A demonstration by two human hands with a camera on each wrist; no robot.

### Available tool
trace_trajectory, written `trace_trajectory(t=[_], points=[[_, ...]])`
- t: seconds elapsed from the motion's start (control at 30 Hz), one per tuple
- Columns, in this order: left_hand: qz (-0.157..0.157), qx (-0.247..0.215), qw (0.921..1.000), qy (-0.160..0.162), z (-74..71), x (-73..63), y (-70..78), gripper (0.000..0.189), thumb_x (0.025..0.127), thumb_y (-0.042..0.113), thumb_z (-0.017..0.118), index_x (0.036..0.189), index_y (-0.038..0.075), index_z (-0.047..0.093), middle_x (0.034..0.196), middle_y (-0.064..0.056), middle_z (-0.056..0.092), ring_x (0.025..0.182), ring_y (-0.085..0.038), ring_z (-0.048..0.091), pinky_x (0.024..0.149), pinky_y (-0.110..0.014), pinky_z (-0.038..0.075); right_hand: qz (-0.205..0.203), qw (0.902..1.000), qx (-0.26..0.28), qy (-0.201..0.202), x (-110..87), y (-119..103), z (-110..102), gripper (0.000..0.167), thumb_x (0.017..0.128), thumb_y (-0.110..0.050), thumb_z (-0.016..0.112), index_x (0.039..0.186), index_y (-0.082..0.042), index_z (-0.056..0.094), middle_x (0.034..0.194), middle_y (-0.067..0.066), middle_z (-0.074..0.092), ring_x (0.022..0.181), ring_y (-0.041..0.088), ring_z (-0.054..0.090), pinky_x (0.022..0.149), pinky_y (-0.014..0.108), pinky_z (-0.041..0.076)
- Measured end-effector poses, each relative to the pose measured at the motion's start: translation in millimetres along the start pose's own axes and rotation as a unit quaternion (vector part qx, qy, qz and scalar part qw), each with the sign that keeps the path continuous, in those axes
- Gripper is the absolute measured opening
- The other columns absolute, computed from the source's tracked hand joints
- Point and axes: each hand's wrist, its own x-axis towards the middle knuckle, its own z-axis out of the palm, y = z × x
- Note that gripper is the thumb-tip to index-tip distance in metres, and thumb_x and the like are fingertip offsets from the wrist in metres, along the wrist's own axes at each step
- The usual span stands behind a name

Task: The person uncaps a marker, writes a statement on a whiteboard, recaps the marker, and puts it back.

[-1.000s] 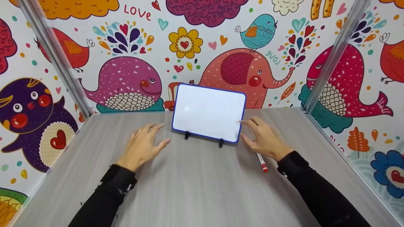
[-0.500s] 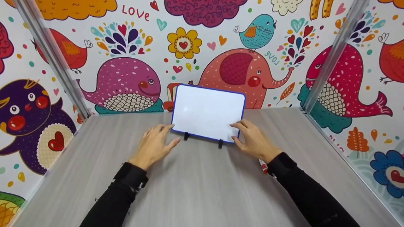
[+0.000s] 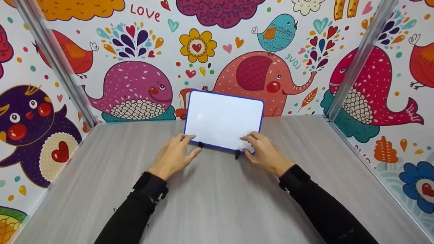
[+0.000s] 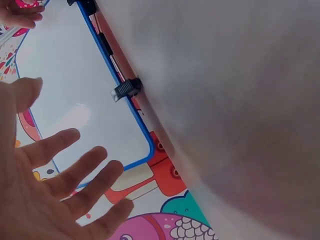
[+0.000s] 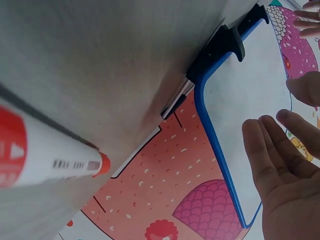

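Observation:
A small whiteboard [image 3: 223, 118] with a blue frame leans back on a black stand [image 3: 237, 154], whose front hooks catch its lower edge. My left hand [image 3: 174, 156] is in front of the board's lower left corner, fingers spread and relaxed, holding nothing. In front of the lower right corner is my right hand [image 3: 268, 154], its fingers loosely extended and holding nothing. Both wrist views show the fingers [image 4: 95, 172] free of any object; whether a fingertip touches the frame, I cannot tell. A white and red marker [image 5: 55, 155] lies on the table by my right wrist, hidden in the head view.
A grey wood-grain table [image 3: 217, 203] carries everything. Behind it stands a cartoon-printed wall [image 3: 142, 84], with printed side panels to the left and right. Metal posts [image 3: 61, 67] mark the rear corners. Black sleeves and wrist straps cover both forearms.
Both hands have moved inward, the left to the right and the right to the left, in front of the board's lower corners. The right forearm now covers the marker. The whiteboard stays put.

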Motion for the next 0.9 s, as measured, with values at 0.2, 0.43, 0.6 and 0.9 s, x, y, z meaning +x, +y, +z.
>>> trace_trajectory(t=[0.2,0.43,0.6,0.9], points=[[0.007,-0.010,0.9999,0.003,6.3,3.9,1.6,0.062,0.113,0.044,0.077,0.165,0.010,0.066,0.155,-0.020,0.069,0.146,-0.041,0.068,0.126,-0.061,0.060,0.002,0.9999,0.002,-0.015,5.0,-3,7,0.037,0.105,-0.002,0.084,0.140,0.005,0.078,0.127,0.024,0.079,0.113,0.037,0.080,0.100,0.049,0.074],[0.018,-0.015,0.9997,-0.004,19.9,7.6,4.6,0.056,0.113,0.037,0.079,0.159,0.007,0.069,0.152,-0.020,0.070,0.140,-0.040,0.071,0.120,-0.059,0.063,0.009,0.9994,0.005,-0.033,6.2,-8,18,0.036,0.105,-0.003,0.083,0.140,0.006,0.078,0.125,0.024,0.079,0.112,0.036,0.083,0.100,0.049,0.074],[0.019,-0.007,0.9995,-0.024,24.7,10.3,8.9,0.056,0.113,0.037,0.078,0.160,0.008,0.068,0.154,-0.019,0.069,0.141,-0.037,0.071,0.121,-0.057,0.063,0.024,0.9984,0.011,-0.051,7.2,-8,25,0.035,0.106,-0.003,0.082,0.140,0.006,0.078,0.124,0.023,0.079,0.114,0.035,0.082,0.104,0.049,0.073],[0.027,-0.005,0.9993,-0.027,27.0,16.5,13.7,0.050,0.113,0.033,0.079,0.152,0.001,0.073,0.145,-0.018,0.072,0.134,-0.036,0.072,0.118,-0.055,0.064,0.025,0.9984,0.008,-0.050,11.3,-11,30,0.030,0.104,0.003,0.079,0.134,0.008,0.080,0.115,0.021,0.079,0.104,0.030,0.077,0.096,0.047,0.072]])
